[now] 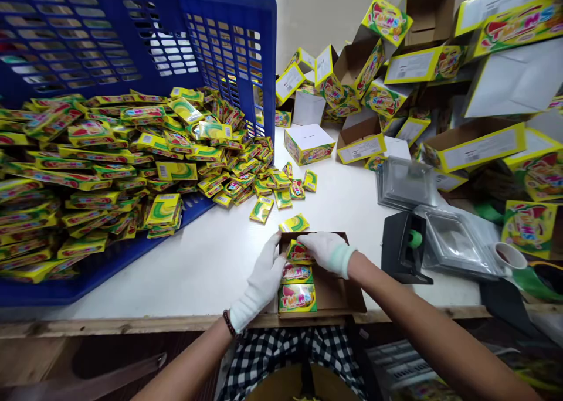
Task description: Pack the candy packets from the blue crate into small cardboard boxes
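Head view. We find both white-gloved hands at an open brown carton, which sits at the near edge of the white bench. The step in hand, as we read it, is work on the yellow printed packets inside this carton. Three packets lie in a column along its left side, their red and green labels facing up; bare cardboard shows to their right.

The left hand comes in at the carton's left side, and its fingers are closed together, reaching toward the top packet. The right hand lies over the carton's far right area, its fingers extended over that same packet. We cannot tell whether either hand is gripping it.

A single loose packet lies at the carton's far rim, and more lie scattered beyond it on the bench. A blue plastic crate lies tipped toward us at left, spilling a large heap of packets. At right we note flattened and opened yellow display boxes, clear plastic trays, and a black tape dispenser.
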Tool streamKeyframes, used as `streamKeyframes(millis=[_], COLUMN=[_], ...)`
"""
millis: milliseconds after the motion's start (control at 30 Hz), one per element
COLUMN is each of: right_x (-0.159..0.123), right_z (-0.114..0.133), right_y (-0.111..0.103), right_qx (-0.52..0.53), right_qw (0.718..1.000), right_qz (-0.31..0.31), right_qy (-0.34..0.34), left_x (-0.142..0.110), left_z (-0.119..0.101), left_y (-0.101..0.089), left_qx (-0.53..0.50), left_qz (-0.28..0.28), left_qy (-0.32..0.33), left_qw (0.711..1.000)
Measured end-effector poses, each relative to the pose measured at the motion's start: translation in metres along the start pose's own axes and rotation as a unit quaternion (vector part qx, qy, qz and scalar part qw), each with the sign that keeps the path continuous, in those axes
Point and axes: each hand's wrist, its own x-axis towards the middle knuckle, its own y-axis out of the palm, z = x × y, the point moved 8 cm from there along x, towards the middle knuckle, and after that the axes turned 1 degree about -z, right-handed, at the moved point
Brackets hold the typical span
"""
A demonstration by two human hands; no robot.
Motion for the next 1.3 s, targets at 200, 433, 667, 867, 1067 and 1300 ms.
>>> streamKeyframes(millis=[200,433,667,867,1067,1300], right_x=[0.028,0.007,0.015,0.018,0.009,0.003], right_z=[0.025,0.020,0.021,0.030,0.017,-0.008], right_y=[0.011,0.029,0.051,0.055,0.050,0.042], right_qx=[-0.088,-0.087,-0.129,-0.091,0.076,0.252], right_qw=[0.996,0.992,0.988,0.995,0.997,0.954], right_qz=[-0.006,-0.089,-0.078,-0.022,-0.027,-0.161], right_qy=[0.014,-0.005,0.025,0.047,0.011,-0.016], left_x=[-0.013,-0.034,-0.076,-0.087,0.020,0.133], left_z=[0.024,-0.048,-0.063,-0.059,-0.056,0.010], left_y=[0.015,0.007,0.059,0.045,-0.018,-0.047], left_qx=[0.006,0.187,0.471,0.481,0.247,0.234], left_qz=[-0.024,0.017,0.224,0.267,0.100,-0.051], left_qy=[0.003,0.198,0.246,0.301,0.147,0.040], left_qw=[1.000,0.962,0.817,0.779,0.953,0.970])
